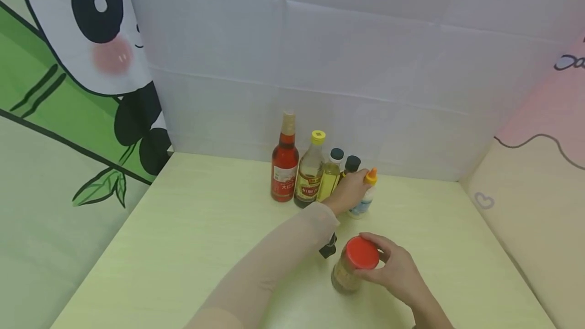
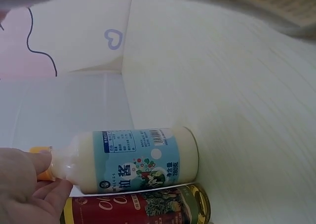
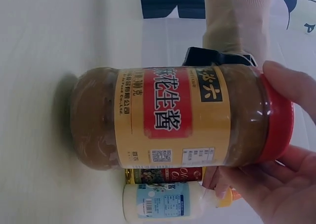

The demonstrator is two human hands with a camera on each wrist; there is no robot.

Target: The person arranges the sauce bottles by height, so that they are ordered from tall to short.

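My left hand point(image 1: 349, 192) reaches to the right end of a row of bottles and pinches a salad dressing bottle point(image 2: 140, 162) just below its orange-yellow cap. This bottle is white with a blue label and stands upright. Close beside it is an olive oil bottle point(image 2: 121, 209) with a dark red label, partly hidden by the hand in the head view. Nearer the front, my right hand point(image 1: 397, 270) grips a peanut butter jar point(image 3: 173, 115) around its red lid point(image 1: 362, 253). The jar has a yellow and red label and brown contents. Whether its base touches the table cannot be told.
Left of the left hand stand a tall red bottle point(image 1: 284, 171), a yellow-capped bottle point(image 1: 311, 174) and a dark-capped bottle of yellow liquid point(image 1: 330, 176). The pale table point(image 1: 183, 237) meets a white back wall point(image 1: 356, 85). A black wrist camera point(image 1: 328, 248) sits under the left forearm.
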